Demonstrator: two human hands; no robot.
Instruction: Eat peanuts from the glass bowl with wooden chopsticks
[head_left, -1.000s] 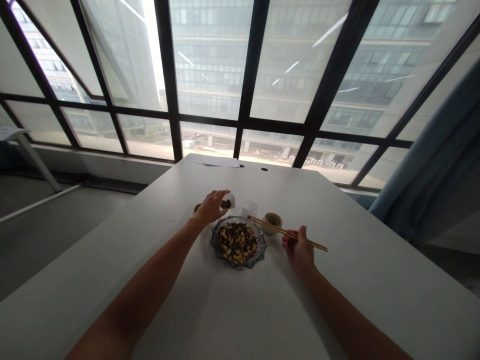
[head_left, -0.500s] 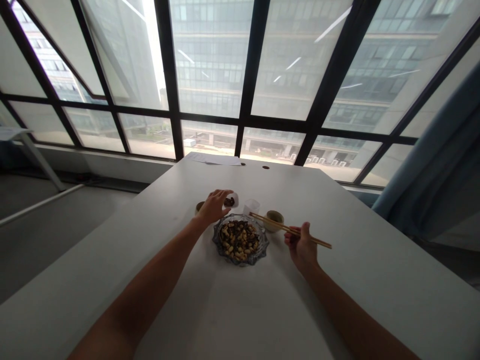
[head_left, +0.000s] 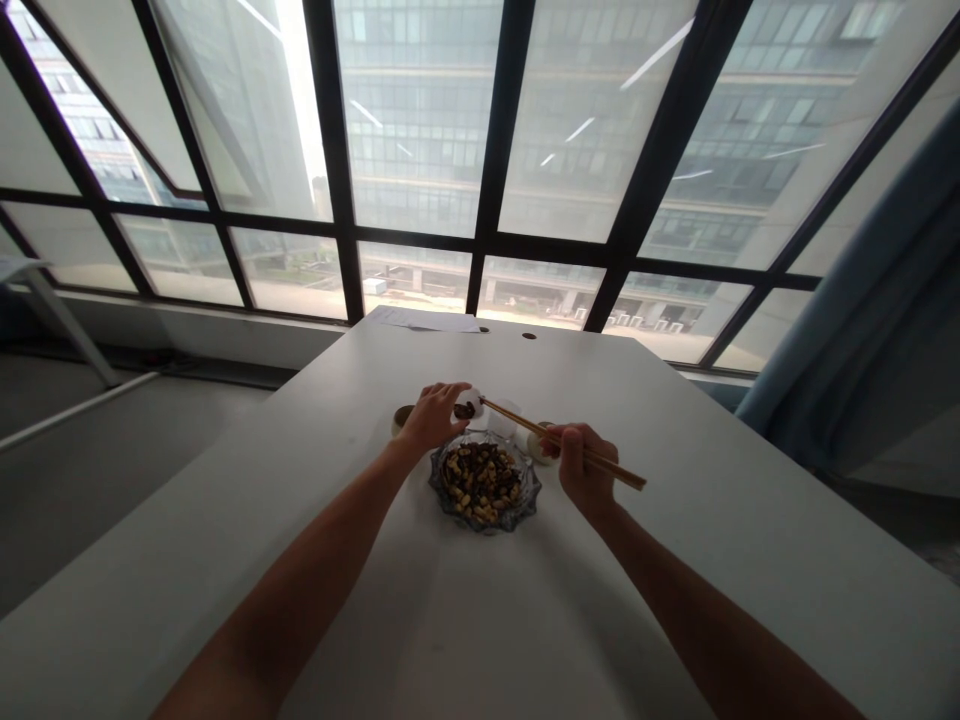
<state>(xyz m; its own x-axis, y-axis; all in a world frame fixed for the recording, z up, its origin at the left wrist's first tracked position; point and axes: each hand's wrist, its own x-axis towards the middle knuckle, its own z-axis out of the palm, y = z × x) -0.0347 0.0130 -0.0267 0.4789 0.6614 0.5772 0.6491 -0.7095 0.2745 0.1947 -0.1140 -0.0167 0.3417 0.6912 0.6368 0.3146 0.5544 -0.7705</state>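
Observation:
My left hand (head_left: 437, 415) is closed round a small white cup (head_left: 475, 400), tilted so that its mouth faces me, with dark pieces inside. In my right hand (head_left: 589, 468) is a pair of chopsticks (head_left: 517, 419), their tips at the mouth of the cup. Just below, a scalloped glass bowl (head_left: 529, 498) holds a mix of peanuts (head_left: 480, 490) and dark pieces. Behind the chopsticks stands a clear plastic cup (head_left: 504, 418). A greenish cup (head_left: 539, 446) is partly covered by my right hand, and another greenish cup (head_left: 400, 416) by my left.
Everything stands on a white table (head_left: 450, 620). Sheets of paper (head_left: 427, 320) lie at its far edge, near a dark round hole (head_left: 529, 336). Beyond are large windows with black frames, and a blue curtain (head_left: 847, 310) hangs at the right.
My right hand has moved left and the chopstick tips have gone from above the clear cup to the mouth of the white cup. My left hand still holds the tilted cup.

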